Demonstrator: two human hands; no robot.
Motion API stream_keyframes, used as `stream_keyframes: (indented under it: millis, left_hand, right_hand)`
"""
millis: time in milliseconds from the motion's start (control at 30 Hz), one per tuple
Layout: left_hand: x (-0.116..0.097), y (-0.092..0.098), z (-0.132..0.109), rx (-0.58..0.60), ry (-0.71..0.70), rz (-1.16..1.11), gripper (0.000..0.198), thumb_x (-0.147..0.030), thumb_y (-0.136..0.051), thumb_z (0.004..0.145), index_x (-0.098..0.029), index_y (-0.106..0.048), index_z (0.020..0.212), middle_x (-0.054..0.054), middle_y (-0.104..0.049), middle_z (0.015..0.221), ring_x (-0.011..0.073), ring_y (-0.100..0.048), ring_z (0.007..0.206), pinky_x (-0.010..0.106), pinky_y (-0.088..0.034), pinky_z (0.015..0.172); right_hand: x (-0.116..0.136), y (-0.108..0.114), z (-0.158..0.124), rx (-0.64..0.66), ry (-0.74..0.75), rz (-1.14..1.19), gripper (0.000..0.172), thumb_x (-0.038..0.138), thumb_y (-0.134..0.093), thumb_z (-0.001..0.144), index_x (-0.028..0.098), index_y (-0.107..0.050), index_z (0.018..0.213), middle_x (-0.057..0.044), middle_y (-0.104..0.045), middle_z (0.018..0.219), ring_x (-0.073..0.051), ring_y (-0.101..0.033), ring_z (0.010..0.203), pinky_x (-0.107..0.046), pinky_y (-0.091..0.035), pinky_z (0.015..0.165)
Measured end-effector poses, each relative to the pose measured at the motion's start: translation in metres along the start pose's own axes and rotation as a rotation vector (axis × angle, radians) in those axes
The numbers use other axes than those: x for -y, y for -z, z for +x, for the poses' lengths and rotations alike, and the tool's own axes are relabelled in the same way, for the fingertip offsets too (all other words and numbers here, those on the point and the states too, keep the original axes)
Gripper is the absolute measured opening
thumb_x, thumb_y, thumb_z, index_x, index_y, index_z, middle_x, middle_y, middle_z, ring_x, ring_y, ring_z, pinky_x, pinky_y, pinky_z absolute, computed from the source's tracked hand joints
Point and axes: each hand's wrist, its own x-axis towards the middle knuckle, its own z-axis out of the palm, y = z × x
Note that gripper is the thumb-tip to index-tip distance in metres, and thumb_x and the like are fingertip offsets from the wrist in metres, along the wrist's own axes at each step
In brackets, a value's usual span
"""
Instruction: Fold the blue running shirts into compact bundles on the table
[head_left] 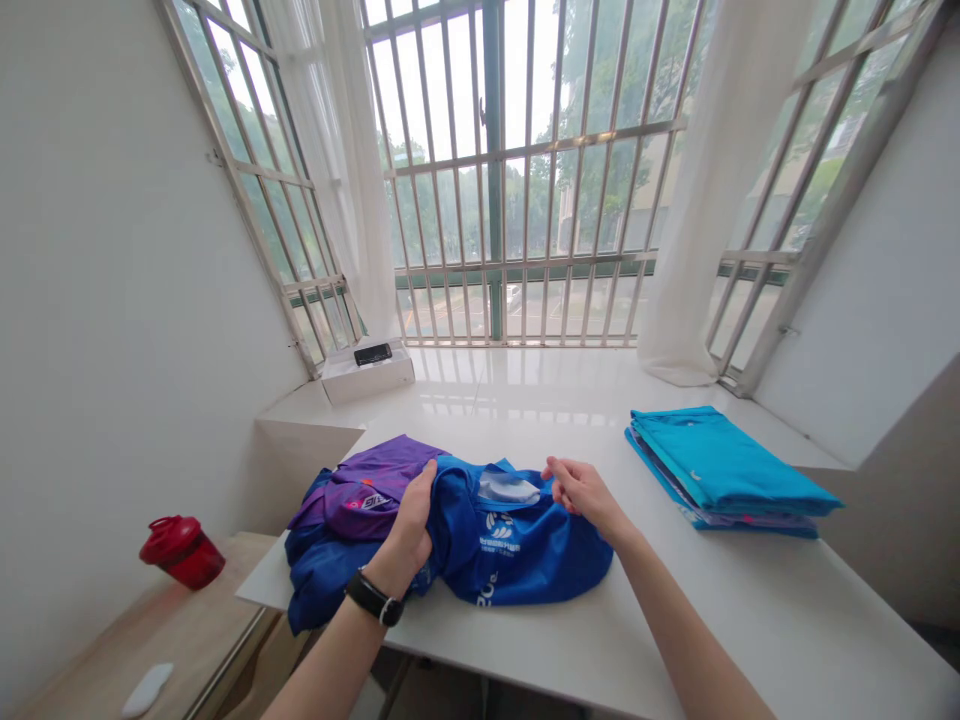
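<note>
Bare forearms (682,630) are reaching across a smooth white tabletop (750,620); the left hand (409,525), fingers pressed together, is gripping a blue knit jersey (517,560), while the right hand (585,495) is pinching its collar (510,488) beside folded teal shirts (727,465).

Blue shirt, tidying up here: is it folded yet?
Not folded: the blue shirt lies rumpled on the table, the left hand and right hand on it.

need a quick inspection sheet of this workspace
surface: white table, glossy, running up to the window sill
job's things: blue shirt crumpled, purple shirt overlapping it; folded teal garments stacked to the right
clutter: white box on the sill; tilted red bottle on a wooden cabinet
grippers: left hand on the blue shirt; right hand at its collar
cables: nothing seen
surroundings: barred windows, white curtains
</note>
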Motion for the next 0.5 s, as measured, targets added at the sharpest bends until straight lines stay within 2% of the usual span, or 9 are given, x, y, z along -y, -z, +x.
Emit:
stream_keyframes:
  millis: [67,100,133,167,233,333,433,500]
  left_hand:
    - [0.012,-0.011,-0.016,0.031,-0.066,0.124,0.038,-0.054,-0.067,0.082,-0.017,-0.068,0.086,0.003,-0.071,0.084,0.0198,-0.066,0.081,0.033,-0.053,0.082]
    - [0.018,-0.017,-0.025,0.082,-0.138,0.243,0.039,-0.056,-0.063,0.085,-0.017,-0.066,0.083,0.003,-0.069,0.082,0.0191,-0.064,0.080,0.032,-0.051,0.082]
    - [0.023,-0.022,-0.035,0.158,-0.222,0.373,0.040,-0.055,-0.058,0.090,-0.018,-0.063,0.078,0.002,-0.066,0.079,0.0185,-0.061,0.078,0.031,-0.050,0.080]
    - [0.028,-0.027,-0.045,0.251,-0.303,0.495,0.041,-0.054,-0.052,0.094,-0.018,-0.060,0.075,0.002,-0.063,0.078,0.0181,-0.059,0.077,0.031,-0.049,0.079]
    - [0.035,-0.034,-0.064,0.432,-0.435,0.687,0.043,-0.047,-0.042,0.100,-0.018,-0.056,0.072,0.004,-0.060,0.083,0.0177,-0.056,0.079,0.030,-0.048,0.079]
    - [0.038,-0.041,-0.086,0.607,-0.521,0.842,0.036,-0.034,-0.039,0.102,-0.018,-0.057,0.076,0.008,-0.060,0.103,0.0173,-0.058,0.091,0.029,-0.047,0.088]
    - [0.030,-0.041,-0.099,0.732,-0.535,0.945,0.023,-0.026,-0.044,0.100,-0.018,-0.063,0.090,0.009,-0.058,0.118,0.0174,-0.060,0.100,0.028,-0.047,0.094]
    - [0.019,-0.038,-0.103,0.808,-0.552,1.000,0.018,-0.024,-0.048,0.098,-0.019,-0.065,0.098,0.008,-0.062,0.117,0.0177,-0.062,0.100,0.027,-0.048,0.092]
  right_hand:
    - [0.005,-0.020,-0.010,0.314,-0.151,0.067,0.069,0.080,-0.045,0.081,0.015,-0.069,0.077,-0.004,-0.064,0.055,-0.014,-0.055,0.044,-0.025,-0.040,0.043]
    - [0.007,-0.030,-0.015,0.427,-0.217,0.131,0.071,0.081,-0.042,0.082,0.015,-0.068,0.078,-0.005,-0.065,0.057,-0.014,-0.057,0.046,-0.025,-0.042,0.044]
    - [0.008,-0.038,-0.019,0.481,-0.259,0.197,0.069,0.081,-0.043,0.082,0.016,-0.066,0.078,-0.004,-0.065,0.060,-0.014,-0.058,0.050,-0.025,-0.043,0.046]
    - [0.009,-0.044,-0.023,0.482,-0.273,0.253,0.064,0.080,-0.049,0.080,0.018,-0.064,0.078,-0.002,-0.063,0.061,-0.014,-0.058,0.053,-0.024,-0.044,0.049]
    - [0.011,-0.053,-0.029,0.372,-0.236,0.304,0.052,0.073,-0.065,0.075,0.021,-0.058,0.074,0.004,-0.057,0.061,-0.011,-0.053,0.056,-0.022,-0.044,0.053]
    - [0.015,-0.057,-0.034,0.239,-0.198,0.341,0.045,0.057,-0.082,0.066,0.021,-0.056,0.075,0.007,-0.056,0.066,-0.010,-0.054,0.064,-0.020,-0.045,0.059]
    - [0.023,-0.059,-0.041,0.183,-0.236,0.472,0.043,0.049,-0.084,0.068,0.022,-0.064,0.093,0.003,-0.067,0.083,-0.015,-0.063,0.079,-0.025,-0.051,0.075]
    - [0.028,-0.059,-0.048,0.203,-0.261,0.576,0.049,0.046,-0.082,0.070,0.024,-0.064,0.110,0.001,-0.071,0.097,-0.019,-0.067,0.092,-0.031,-0.052,0.088]
